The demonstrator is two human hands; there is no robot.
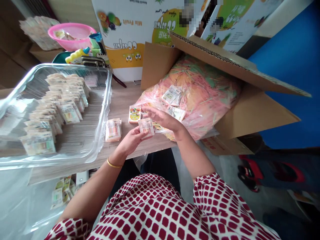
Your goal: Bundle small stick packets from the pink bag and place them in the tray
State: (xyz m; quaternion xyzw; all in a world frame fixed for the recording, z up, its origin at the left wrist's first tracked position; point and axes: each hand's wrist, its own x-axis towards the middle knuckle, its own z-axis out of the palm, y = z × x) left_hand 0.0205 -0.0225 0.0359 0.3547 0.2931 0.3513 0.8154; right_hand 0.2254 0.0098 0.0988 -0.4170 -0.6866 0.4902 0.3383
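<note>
My left hand [132, 140] pinches a small clear packet [146, 126] with pinkish sticks showing inside. Just above and to the right of it, my right hand [163, 118] reaches leftward with its fingers stretched out and apart; I see nothing held in it. Beyond the packet lies a stack of small printed cards [135, 114] with a fruit picture on top. Left of my hands, a pile of similar packets [113, 129] rests on the table. A few loose packets [172, 94] lie on a plastic bag of coloured sticks [200, 86].
A clear plastic tray [106, 100] at the left holds rows of filled packets [66, 96]. The bag sits in an open cardboard box [257, 110] with flaps sticking out. Behind stand a pink bowl [75, 43], a dark zipped pouch [93, 61] and printed cartons [125, 60].
</note>
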